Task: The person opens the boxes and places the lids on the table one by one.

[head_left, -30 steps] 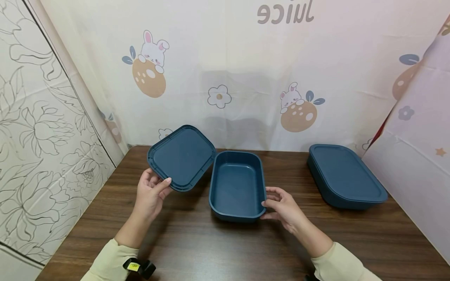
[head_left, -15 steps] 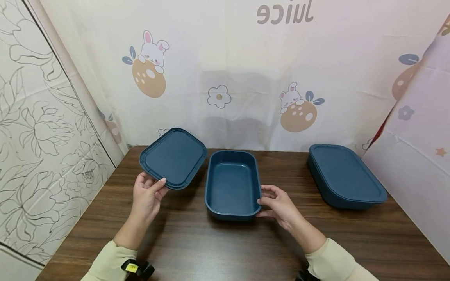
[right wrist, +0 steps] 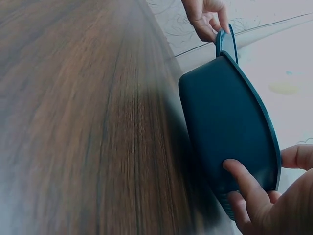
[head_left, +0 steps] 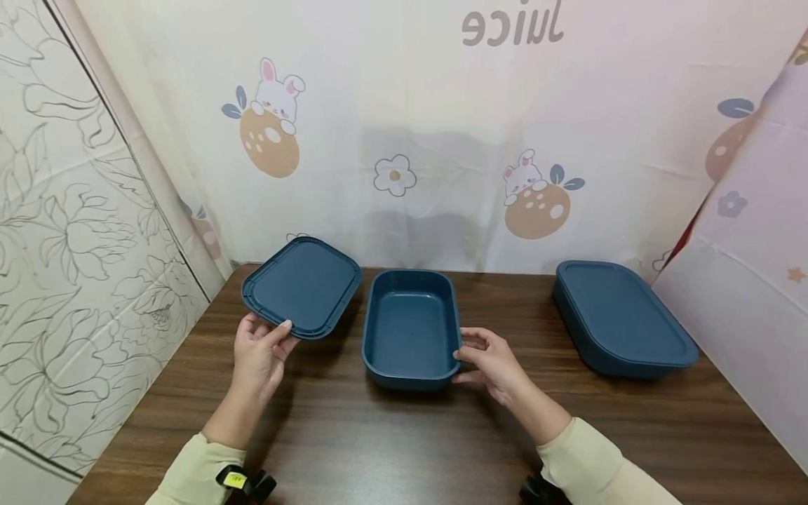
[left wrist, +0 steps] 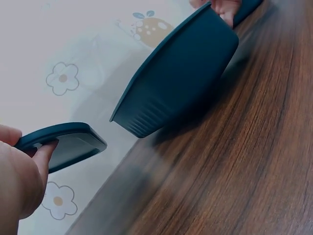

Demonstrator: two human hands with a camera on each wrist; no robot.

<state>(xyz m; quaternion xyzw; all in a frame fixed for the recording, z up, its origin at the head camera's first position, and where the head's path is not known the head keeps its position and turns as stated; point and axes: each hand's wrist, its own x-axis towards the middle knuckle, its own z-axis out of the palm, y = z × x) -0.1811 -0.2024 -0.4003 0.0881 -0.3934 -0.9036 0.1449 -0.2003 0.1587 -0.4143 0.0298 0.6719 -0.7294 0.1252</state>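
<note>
A dark blue lid (head_left: 303, 286), roughly square with rounded corners, is tilted above the table on the left. My left hand (head_left: 260, 356) pinches its near corner, thumb on top and fingers beneath. To the right of the lid is an open blue food container (head_left: 412, 330), with nothing inside it. My right hand (head_left: 491, 365) grips its near right corner, the thumb at the rim and fingers along the outer wall, as the right wrist view also shows with the container (right wrist: 225, 122). In the left wrist view the lid (left wrist: 73, 147) and container (left wrist: 176, 73) are apart.
A second blue container (head_left: 621, 315), with its lid on, rests at the right side of the brown wooden table (head_left: 391, 449). A printed cloth (head_left: 404, 91) hangs behind the table's back edge, and patterned panels stand at both sides.
Both hands have shifted left, the left with the lid and the right with the container. The lid has also come down slightly. The closed container has stayed put.
</note>
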